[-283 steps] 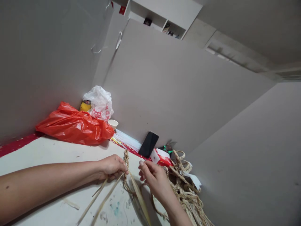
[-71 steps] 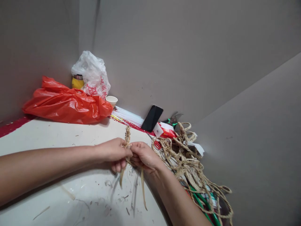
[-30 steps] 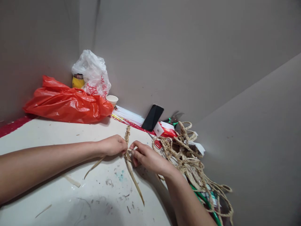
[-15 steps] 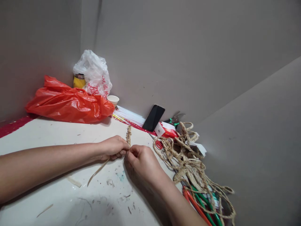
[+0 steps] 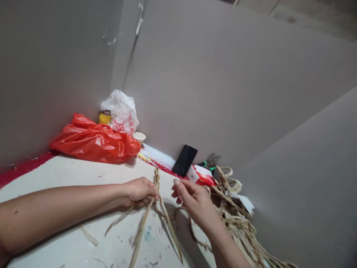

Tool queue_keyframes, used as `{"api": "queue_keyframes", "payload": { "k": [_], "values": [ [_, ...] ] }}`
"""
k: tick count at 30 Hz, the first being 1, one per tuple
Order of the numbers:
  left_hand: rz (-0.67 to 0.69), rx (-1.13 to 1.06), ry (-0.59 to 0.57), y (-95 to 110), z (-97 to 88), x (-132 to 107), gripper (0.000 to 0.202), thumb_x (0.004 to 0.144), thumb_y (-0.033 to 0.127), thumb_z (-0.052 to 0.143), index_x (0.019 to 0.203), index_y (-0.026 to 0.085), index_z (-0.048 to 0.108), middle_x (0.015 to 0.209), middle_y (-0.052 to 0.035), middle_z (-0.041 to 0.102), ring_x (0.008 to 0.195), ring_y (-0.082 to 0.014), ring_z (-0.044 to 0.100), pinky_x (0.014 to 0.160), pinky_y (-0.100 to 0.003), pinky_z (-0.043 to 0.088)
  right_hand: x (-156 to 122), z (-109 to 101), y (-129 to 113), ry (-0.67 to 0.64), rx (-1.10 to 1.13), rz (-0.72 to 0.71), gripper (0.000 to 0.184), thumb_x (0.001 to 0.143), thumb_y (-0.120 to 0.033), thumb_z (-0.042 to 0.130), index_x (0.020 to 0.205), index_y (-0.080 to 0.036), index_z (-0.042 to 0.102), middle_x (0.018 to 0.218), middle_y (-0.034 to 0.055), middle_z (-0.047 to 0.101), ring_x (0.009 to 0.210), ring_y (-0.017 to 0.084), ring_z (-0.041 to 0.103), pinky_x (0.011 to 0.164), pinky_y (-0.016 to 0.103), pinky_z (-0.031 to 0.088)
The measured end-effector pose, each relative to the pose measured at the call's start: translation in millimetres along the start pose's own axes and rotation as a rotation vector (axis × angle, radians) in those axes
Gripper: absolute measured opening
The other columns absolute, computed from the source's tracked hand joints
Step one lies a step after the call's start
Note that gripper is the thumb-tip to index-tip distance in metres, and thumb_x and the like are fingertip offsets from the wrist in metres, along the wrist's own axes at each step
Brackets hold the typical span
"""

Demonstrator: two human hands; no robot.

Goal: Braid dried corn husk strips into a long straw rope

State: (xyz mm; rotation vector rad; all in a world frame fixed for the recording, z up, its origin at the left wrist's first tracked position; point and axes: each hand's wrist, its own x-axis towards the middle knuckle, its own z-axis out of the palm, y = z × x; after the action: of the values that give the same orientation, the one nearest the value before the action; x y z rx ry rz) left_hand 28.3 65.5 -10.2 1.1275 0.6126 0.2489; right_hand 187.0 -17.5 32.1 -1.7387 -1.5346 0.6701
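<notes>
Left hand: the left hand sits low at centre frame, bare forearm running in from the lower left. Its fingers are curled in and pinching the tan braided straw cord, right where the plait ends.
Cord: the tan braided straw cord stands up out of that pinch, thin, knobbly and rough, just below the middle of the picture and over the desk.
Loose ends: three flat pale straw strips fan down from the pinch towards the bottom edge. They are ribbon-like and dry, and one is blurred.
Right hand: the right hand is just right of the cord and not touching the plait. The forefinger is raised and the other fingers are loosely bent. Whether they nip a strand, I can't tell.
Desk: a white desk, scuffed and flecked with teal paint and straw scraps.
Rope heap: lower right, a tangled heap of coarse braided straw rope, loops on loops.
Back corner: upper left of the desk, a crinkled glossy red plastic bag. Behind it are a thin white plastic bag with red print and a yellow jar, with a small white paper cup beside them.
Against the wall: a flat black phone leans on the matte grey wall, a red-and-white packet just right of it.
</notes>
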Motion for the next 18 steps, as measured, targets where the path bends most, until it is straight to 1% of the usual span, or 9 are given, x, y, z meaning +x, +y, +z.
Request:
{"api": "queue_keyframes", "payload": {
  "k": [1, 2, 4, 5, 8, 9, 11, 14, 18],
  "values": [
    [0.002, 0.001, -0.007, -0.4, -0.4, -0.7, 0.02, 0.059, 0.033, 0.064, 0.061, 0.015, 0.054, 0.037, 0.0114, 0.028, 0.032, -0.0027, 0.016, 0.037, -0.022, 0.007, 6.0, 2.2, 5.9, 0.015, 0.046, 0.022, 0.042, 0.08, -0.056, 0.051, 0.069, -0.016, 0.059, 0.064, 0.0056, 0.062, 0.056, 0.015, 0.055, 0.049, 0.023, 0.039],
    [0.01, 0.003, -0.012, -1.1, -0.8, -1.3, 0.021, 0.059, 0.034, 0.064, 0.062, 0.015, 0.055, 0.037, 0.0113, 0.028, 0.032, -0.0027, 0.017, 0.036, -0.022, 0.007, 10.8, 7.0, 11.1, -0.054, 0.131, 0.072, 0.044, 0.08, -0.058, 0.05, 0.072, -0.015, 0.058, 0.066, 0.0061, 0.063, 0.058, 0.015, 0.057, 0.049, 0.023, 0.04],
    [0.042, 0.019, -0.011, -2.7, -1.9, -2.1, 0.021, 0.06, 0.035, 0.063, 0.06, 0.015, 0.054, 0.038, 0.0099, 0.033, 0.032, -0.0029, 0.019, 0.036, -0.022, 0.008, 16.2, 21.0, 18.8, -0.271, 0.326, 0.185, 0.046, 0.08, -0.06, 0.047, 0.075, -0.015, 0.057, 0.063, 0.0045, 0.061, 0.053, 0.014, 0.057, 0.045, 0.022, 0.041],
    [0.06, 0.032, -0.006, -3.4, -2.4, -2.5, 0.022, 0.061, 0.035, 0.062, 0.059, 0.016, 0.053, 0.038, 0.0092, 0.035, 0.031, -0.003, 0.02, 0.036, -0.022, 0.009, 16.8, 28.3, 21.4, -0.345, 0.403, 0.22, 0.047, 0.08, -0.061, 0.048, 0.073, -0.015, 0.056, 0.06, 0.0029, 0.059, 0.046, 0.012, 0.054, 0.042, 0.021, 0.039],
    [0.085, 0.061, 0.025, -5.3, -3.1, -3.4, 0.022, 0.062, 0.035, 0.061, 0.058, 0.016, 0.051, 0.039, 0.0091, 0.036, 0.031, -0.0034, 0.02, 0.036, -0.023, 0.009, 15.7, 42.2, 25.9, -0.428, 0.558, 0.297, 0.045, 0.073, -0.06, 0.057, 0.068, -0.016, 0.051, 0.05, -0.0046, 0.049, 0.03, 0.004, 0.033, 0.03, 0.016, 0.023],
    [0.087, 0.067, 0.038, -5.9, -2.9, -3.5, 0.022, 0.062, 0.036, 0.061, 0.059, 0.017, 0.051, 0.038, 0.0096, 0.034, 0.032, -0.0037, 0.02, 0.036, -0.023, 0.009, 15.6, 43.2, 26.8, -0.441, 0.59, 0.323, 0.044, 0.072, -0.06, 0.059, 0.068, -0.016, 0.051, 0.047, -0.0068, 0.044, 0.029, 0.002, 0.026, 0.029, 0.016, 0.017],
    [0.104, 0.098, 0.065, -7.1, -1.9, -3.3, 0.024, 0.063, 0.038, 0.06, 0.06, 0.017, 0.051, 0.037, 0.0099, 0.033, 0.032, -0.0045, 0.02, 0.036, -0.023, 0.009, 16.6, 40.8, 28.1, -0.47, 0.625, 0.362, 0.044, 0.07, -0.058, 0.062, 0.068, -0.016, 0.051, 0.045, -0.0095, 0.036, 0.031, 0.001, 0.019, 0.029, 0.016, 0.011],
    [0.158, 0.165, 0.103, -8.5, 0.5, -2.2, 0.027, 0.066, 0.041, 0.058, 0.059, 0.017, 0.049, 0.036, 0.0095, 0.032, 0.033, -0.0049, 0.019, 0.038, -0.024, 0.009, 19.5, 32.4, 29.5, -0.529, 0.61, 0.319, 0.044, 0.07, -0.057, 0.064, 0.067, -0.015, 0.053, 0.045, -0.0099, 0.032, 0.033, 0.002, 0.019, 0.031, 0.017, 0.01],
    [0.197, 0.2, 0.169, -10.2, 2.0, 0.5, 0.028, 0.065, 0.041, 0.059, 0.059, 0.017, 0.046, 0.037, 0.0105, 0.031, 0.036, -0.0046, 0.02, 0.042, -0.023, 0.013, 21.0, 24.1, 31.0, -0.631, 0.541, 0.209, 0.039, 0.071, -0.05, 0.068, 0.067, -0.014, 0.053, 0.049, -0.0067, 0.043, 0.035, 0.002, 0.025, 0.033, 0.019, 0.011]
  ]
}}
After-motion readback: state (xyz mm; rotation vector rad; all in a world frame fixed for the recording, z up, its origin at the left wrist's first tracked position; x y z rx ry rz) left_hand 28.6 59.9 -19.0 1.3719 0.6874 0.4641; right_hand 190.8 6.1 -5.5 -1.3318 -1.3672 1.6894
